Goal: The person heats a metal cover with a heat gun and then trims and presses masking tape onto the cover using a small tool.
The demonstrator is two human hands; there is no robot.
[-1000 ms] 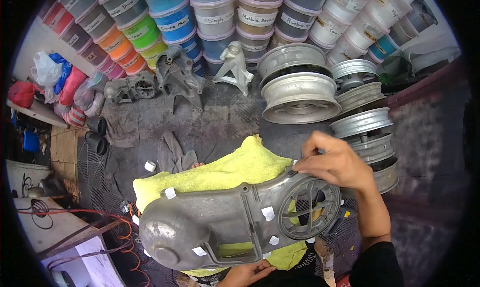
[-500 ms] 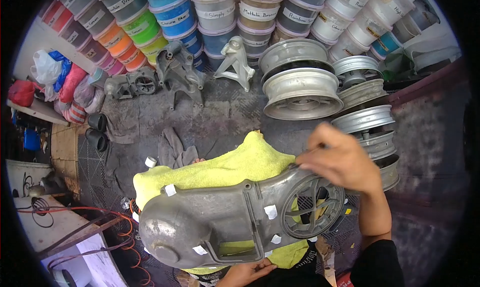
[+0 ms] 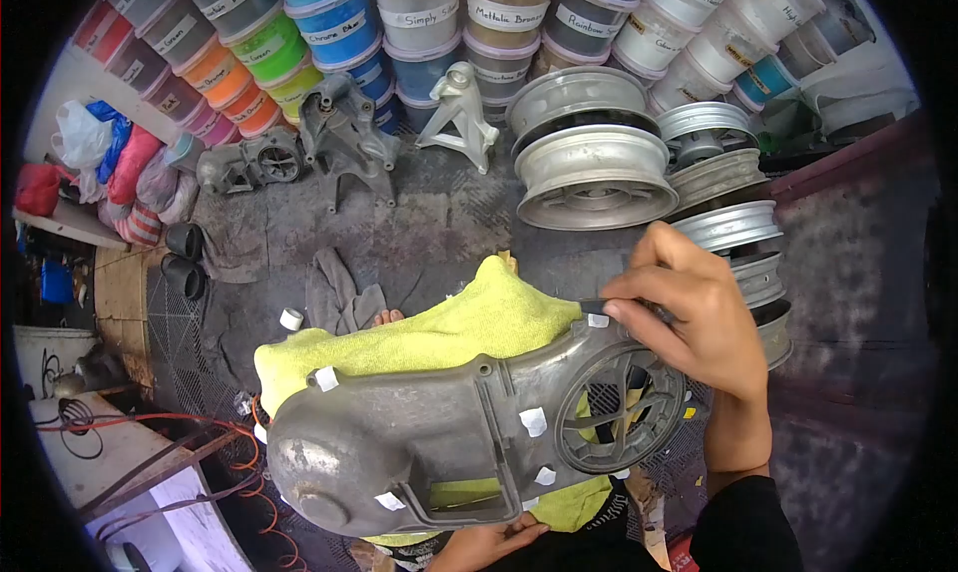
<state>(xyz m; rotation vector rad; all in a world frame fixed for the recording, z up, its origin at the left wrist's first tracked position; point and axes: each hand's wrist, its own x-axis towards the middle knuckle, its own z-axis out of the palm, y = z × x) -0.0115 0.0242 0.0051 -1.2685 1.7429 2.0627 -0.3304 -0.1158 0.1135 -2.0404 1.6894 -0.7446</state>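
Note:
A grey metal engine cover (image 3: 429,432) lies on a yellow towel (image 3: 399,347) over the person's lap. Several white tape pieces stick to it, including a white tape piece (image 3: 598,320) by the upper right edge. At the lower edge my left hand (image 3: 489,547) is closed against the engine cover, its fingers partly hidden beneath. My right hand (image 3: 689,307) is at the upper right, above the round spoked opening, thumb and forefinger pinched beside that tape piece. What sits between those fingertips is too small to make out.
Wheel rims (image 3: 599,178) are stacked at the back right. Grey metal brackets (image 3: 344,143) stand before rows of labelled paint tubs (image 3: 414,18). A tape roll (image 3: 290,319) and a grey cloth (image 3: 344,292) lie beyond the towel. Orange coiled hose (image 3: 269,517) hangs at the left.
My right hand has shifted slightly right and turned, and the white tape piece by its fingertips now shows. The left hand stays at the lower edge. The view has tilted slightly.

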